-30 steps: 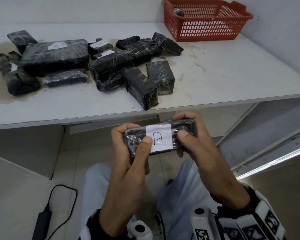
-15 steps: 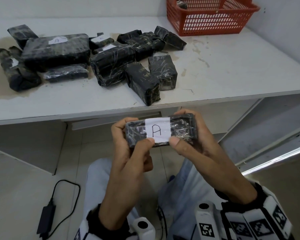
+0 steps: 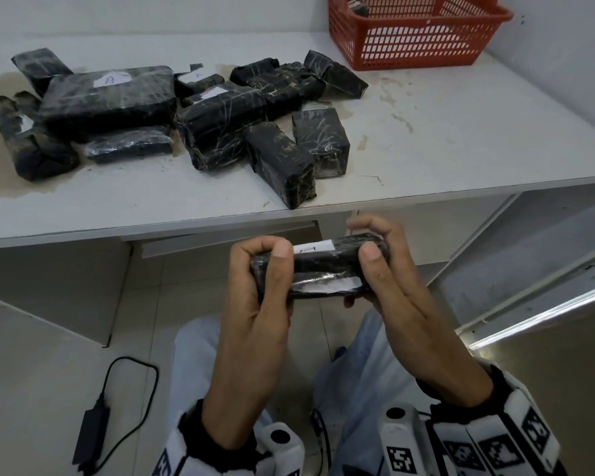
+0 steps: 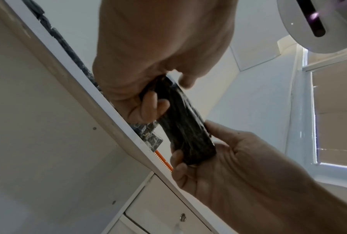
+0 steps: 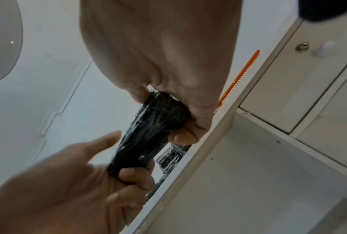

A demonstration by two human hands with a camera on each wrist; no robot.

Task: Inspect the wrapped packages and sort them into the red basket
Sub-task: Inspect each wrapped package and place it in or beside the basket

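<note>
Presently, in the head view, both hands hold one black wrapped package (image 3: 323, 269) in the air below the front edge of the white table (image 3: 461, 139), above the person's lap. The left hand (image 3: 255, 304) grips its left end, thumb curled over the top; the right hand (image 3: 392, 290) grips the right end, thumb on the near face and fingers curled over the far side. A white label (image 3: 315, 246) sits on the package's upper face, tilted away, its writing unreadable; a pale strip shows along the lower face. On the table lies a cluster of black wrapped packages (image 3: 217, 121), several touching. The red basket (image 3: 416, 36) stands at the far right corner, well apart from the cluster, with a dark item inside.

Seen from the left wrist, the left hand (image 4: 148, 63) closes its fingers round one end of the package (image 4: 184, 126), and the right hand (image 4: 218, 158) cups the other end.

Seen from the right wrist, the right hand (image 5: 168, 63) clamps one end of the package (image 5: 148, 134); the left hand (image 5: 88, 174) curls its lower fingers round the other end, with one finger extended.
</note>
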